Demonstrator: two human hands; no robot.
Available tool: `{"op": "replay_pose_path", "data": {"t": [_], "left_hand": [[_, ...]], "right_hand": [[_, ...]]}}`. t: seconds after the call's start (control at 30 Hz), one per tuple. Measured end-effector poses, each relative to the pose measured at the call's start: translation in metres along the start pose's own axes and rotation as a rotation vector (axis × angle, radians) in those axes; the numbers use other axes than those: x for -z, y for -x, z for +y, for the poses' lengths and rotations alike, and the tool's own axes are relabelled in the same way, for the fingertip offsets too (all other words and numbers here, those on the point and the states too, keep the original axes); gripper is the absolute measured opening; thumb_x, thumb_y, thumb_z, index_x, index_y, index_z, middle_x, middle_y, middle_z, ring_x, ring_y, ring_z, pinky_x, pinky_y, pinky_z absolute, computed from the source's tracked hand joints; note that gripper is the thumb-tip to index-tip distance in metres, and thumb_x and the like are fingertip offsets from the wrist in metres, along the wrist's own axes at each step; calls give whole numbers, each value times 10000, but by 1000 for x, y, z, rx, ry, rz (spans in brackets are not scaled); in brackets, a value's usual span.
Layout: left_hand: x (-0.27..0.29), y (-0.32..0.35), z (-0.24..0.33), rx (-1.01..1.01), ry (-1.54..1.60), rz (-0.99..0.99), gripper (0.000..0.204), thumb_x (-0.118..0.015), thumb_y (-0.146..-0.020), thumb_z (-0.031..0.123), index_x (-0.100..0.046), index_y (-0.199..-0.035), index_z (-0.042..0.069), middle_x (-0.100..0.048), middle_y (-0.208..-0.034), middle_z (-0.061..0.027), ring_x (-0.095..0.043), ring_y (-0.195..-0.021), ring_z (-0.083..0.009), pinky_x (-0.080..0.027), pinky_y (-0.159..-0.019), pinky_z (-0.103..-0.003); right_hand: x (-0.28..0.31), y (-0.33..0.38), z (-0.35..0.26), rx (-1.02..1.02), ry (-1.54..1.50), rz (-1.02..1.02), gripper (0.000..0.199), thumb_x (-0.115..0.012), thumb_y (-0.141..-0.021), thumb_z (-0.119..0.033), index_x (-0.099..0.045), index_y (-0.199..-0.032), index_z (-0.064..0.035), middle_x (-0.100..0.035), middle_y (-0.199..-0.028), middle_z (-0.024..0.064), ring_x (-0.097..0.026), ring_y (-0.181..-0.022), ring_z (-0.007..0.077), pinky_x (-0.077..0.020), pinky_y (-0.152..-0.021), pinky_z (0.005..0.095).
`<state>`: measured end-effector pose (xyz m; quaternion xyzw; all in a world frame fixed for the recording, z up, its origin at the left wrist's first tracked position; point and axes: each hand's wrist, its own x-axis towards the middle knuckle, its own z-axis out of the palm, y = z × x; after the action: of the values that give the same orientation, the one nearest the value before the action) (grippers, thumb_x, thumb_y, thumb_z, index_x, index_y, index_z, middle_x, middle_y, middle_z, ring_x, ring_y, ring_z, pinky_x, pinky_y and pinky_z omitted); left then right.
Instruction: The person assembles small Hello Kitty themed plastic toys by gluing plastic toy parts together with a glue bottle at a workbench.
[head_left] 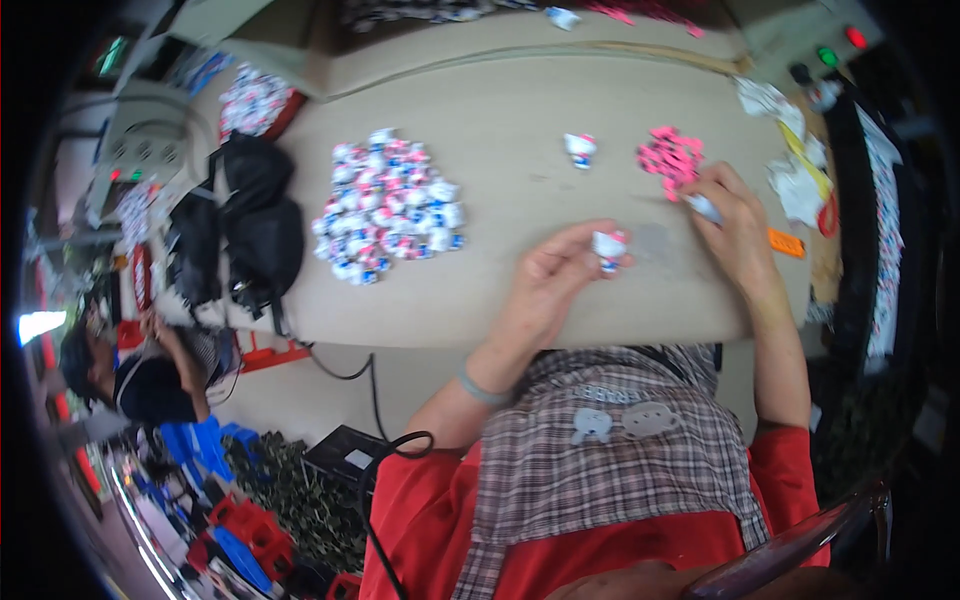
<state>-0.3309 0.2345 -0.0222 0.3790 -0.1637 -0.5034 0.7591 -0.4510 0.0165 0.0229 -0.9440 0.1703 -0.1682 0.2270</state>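
Observation:
My left hand [552,272] pinches a small white cat-shaped figurine [608,246] with pink and blue parts, held low above the table. On the right, my right hand [737,222] is closed around a slim whitish tube-like tool [704,208]; its tip points toward a small heap of bright pink pieces [670,155]. Another white figurine [580,150] stands alone on the table, farther away than my left hand. A large pile of similar white, pink and blue figurines [385,210] lies to the left. What kind of tool the right hand holds is partly hidden by the fingers.
An orange block-like item [786,243], crumpled white wrapping [795,190] and red scissor-like handles [828,215] lie at the right edge. Black bags [262,215] and a red container of figurines [262,102] stand left. Another person [155,375] sits farther left.

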Motion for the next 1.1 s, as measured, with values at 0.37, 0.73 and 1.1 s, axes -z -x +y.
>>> {"op": "replay_pose_path", "data": {"t": [0.37, 0.73, 1.1], "left_hand": [[-2, 3, 5, -1, 1, -20, 353, -529, -950, 62, -517, -1297, -1, -597, -1240, -172, -619, -1055, -209, -482, -895, -309], [-5, 2, 4, 10, -7, -4, 356, -543, -932, 37, -522, -1284, -16, -607, -1216, -166, -619, -1041, -215, -474, -900, -316], [-7, 4, 2, 2, -13, 67, 331, -563, -917, 4, -546, -1245, -38, -632, -1144, -136, -637, -1021, -206, -498, -872, -308]], "right_hand": [[-8, 18, -25, -485, -794, -103, 89, -587, -896, -19, -657, -950, -4, -623, -766, 24, -563, -643, 62, -448, -593, 200], [-13, 28, -34, -507, -1135, -160, 118, -625, -862, 8, -617, -974, 46, -676, -896, 130, -653, -739, 162, -520, -654, 263], [-32, 32, -33, -566, -1493, -157, 112, -650, -868, -35, -622, -963, 18, -664, -874, 108, -670, -788, 174, -538, -711, 278]]}}
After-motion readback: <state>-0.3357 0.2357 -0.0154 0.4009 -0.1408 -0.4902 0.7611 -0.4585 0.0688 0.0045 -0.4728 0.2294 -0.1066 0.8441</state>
